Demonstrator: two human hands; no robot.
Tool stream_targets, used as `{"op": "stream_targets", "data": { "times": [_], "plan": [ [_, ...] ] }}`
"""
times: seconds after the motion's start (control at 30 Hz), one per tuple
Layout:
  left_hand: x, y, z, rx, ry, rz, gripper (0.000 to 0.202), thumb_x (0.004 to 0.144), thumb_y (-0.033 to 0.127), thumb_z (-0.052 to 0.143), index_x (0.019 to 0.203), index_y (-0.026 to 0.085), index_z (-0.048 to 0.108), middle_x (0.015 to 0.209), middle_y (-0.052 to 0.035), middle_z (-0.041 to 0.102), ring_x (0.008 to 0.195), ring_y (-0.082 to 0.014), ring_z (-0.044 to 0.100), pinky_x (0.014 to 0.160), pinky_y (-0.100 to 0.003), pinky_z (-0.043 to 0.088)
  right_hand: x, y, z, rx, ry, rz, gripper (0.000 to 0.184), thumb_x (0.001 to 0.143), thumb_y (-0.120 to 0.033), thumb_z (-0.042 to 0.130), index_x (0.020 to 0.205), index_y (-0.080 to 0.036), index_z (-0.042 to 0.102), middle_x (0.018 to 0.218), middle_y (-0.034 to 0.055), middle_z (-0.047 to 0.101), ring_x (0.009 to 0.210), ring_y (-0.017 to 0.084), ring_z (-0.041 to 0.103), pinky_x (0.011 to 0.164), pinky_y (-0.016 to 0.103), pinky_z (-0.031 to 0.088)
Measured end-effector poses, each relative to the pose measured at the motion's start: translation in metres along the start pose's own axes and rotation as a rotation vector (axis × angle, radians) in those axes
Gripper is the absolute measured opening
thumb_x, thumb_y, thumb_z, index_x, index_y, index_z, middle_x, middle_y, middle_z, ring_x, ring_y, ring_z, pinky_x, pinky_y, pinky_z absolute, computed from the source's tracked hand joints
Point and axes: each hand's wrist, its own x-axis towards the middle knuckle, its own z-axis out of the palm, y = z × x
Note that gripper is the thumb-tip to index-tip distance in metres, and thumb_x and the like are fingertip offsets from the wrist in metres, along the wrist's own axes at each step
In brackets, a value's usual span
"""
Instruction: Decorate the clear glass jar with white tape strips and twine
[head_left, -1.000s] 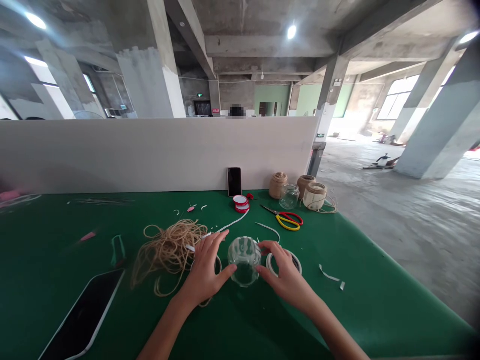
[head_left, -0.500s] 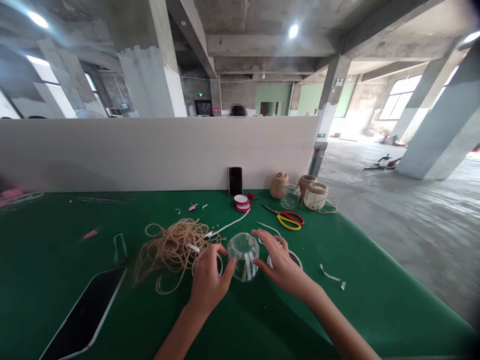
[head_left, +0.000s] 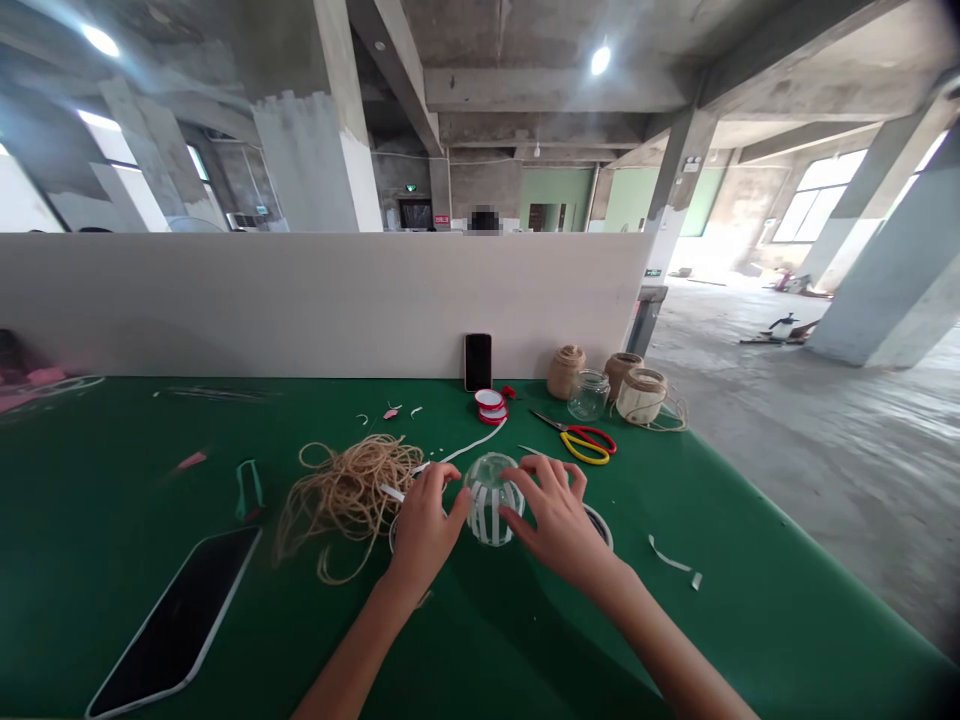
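Between my two hands is a clear glass jar point(head_left: 493, 470), base up, with white tape strips point(head_left: 493, 522) running down its side. My left hand point(head_left: 427, 517) curves around the left side, thumb and fingertips against the glass. On the right, my right hand point(head_left: 553, 515) grips the jar with the thumb low on the strips and the fingers near its upper edge. A round rim shows partly behind each hand, mostly hidden. Left of the jar lies a loose heap of jute twine point(head_left: 360, 485).
Red-rimmed tape rolls point(head_left: 491, 402), scissors point(head_left: 581, 440) and an upright phone point(head_left: 478, 362) stand or lie beyond the jar. Several jars, some twine-wrapped point(head_left: 566, 372), stand at the back right. A large phone point(head_left: 176, 620) lies front left; tape scraps point(head_left: 671, 558) lie right. A white partition point(head_left: 322, 305) closes the back.
The jar has turned so that more white strips face me. My right hand's fingers have bent in closer over it, and the view has shifted slightly left.
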Motion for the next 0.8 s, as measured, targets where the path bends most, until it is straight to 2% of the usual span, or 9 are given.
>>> {"op": "stream_targets", "data": {
  "times": [0.07,0.17,0.27,0.4,0.57,0.67,0.8],
  "plan": [
    [0.002,0.001,0.000,0.021,0.038,0.066,0.008,0.088,0.025,0.042,0.089,0.020,0.047,0.088,-0.0051,0.055,0.087,-0.0205,0.055,0.075,-0.034,0.045,0.006,0.001,-0.005,0.025,-0.019,-0.031,0.040,0.083,-0.034,0.053,0.121,-0.026,0.045,0.121,0.0100,0.049,0.113,0.028,0.043,0.098,0.052,0.023],
    [0.002,0.003,0.000,0.015,0.033,0.207,0.010,0.089,0.022,0.040,0.084,0.020,0.048,0.083,-0.0040,0.054,0.082,-0.0186,0.053,0.073,-0.032,0.044,0.013,0.006,-0.008,0.096,-0.068,-0.117,0.046,0.082,-0.035,0.053,0.125,-0.025,0.040,0.125,0.0088,0.050,0.118,0.025,0.042,0.101,0.047,0.025],
    [0.005,0.000,-0.001,0.011,0.013,0.282,0.011,0.091,0.019,0.040,0.088,0.020,0.050,0.083,-0.0039,0.055,0.081,-0.0177,0.052,0.073,-0.031,0.042,0.014,0.011,-0.005,0.113,-0.063,-0.185,0.049,0.084,-0.035,0.052,0.129,-0.023,0.037,0.129,0.0090,0.048,0.122,0.024,0.040,0.105,0.045,0.024],
    [0.011,-0.008,-0.005,0.048,-0.043,0.390,0.011,0.091,0.018,0.041,0.091,0.020,0.052,0.081,-0.0036,0.056,0.079,-0.0173,0.051,0.072,-0.030,0.040,0.009,0.017,0.006,0.081,-0.026,-0.262,0.053,0.086,-0.032,0.049,0.135,-0.020,0.030,0.137,0.0105,0.041,0.128,0.025,0.033,0.107,0.048,0.020],
    [0.021,-0.012,-0.014,0.084,-0.149,0.498,0.010,0.092,0.019,0.042,0.094,0.020,0.052,0.080,-0.0029,0.055,0.077,-0.0170,0.049,0.071,-0.031,0.038,0.005,0.018,0.017,0.097,0.079,-0.316,0.038,0.086,-0.026,0.049,0.123,-0.019,0.044,0.121,0.0103,0.055,0.115,0.022,0.047,0.104,0.045,0.025],
    [0.028,-0.013,-0.018,0.078,-0.215,0.522,0.010,0.093,0.020,0.041,0.094,0.019,0.051,0.080,-0.0022,0.055,0.076,-0.0162,0.048,0.070,-0.030,0.037,0.005,0.017,0.018,0.117,0.087,-0.339,0.028,0.087,-0.024,0.048,0.114,-0.021,0.050,0.115,0.0071,0.059,0.112,0.020,0.050,0.106,0.045,0.017],
    [0.032,-0.014,-0.019,0.070,-0.250,0.529,0.013,0.094,0.021,0.038,0.093,0.019,0.051,0.078,-0.0020,0.053,0.074,-0.0159,0.046,0.067,-0.029,0.036,0.006,0.015,0.018,0.134,0.114,-0.332,0.025,0.087,-0.023,0.048,0.112,-0.020,0.051,0.113,0.0059,0.061,0.111,0.020,0.051,0.107,0.045,0.002]
  ]
}}
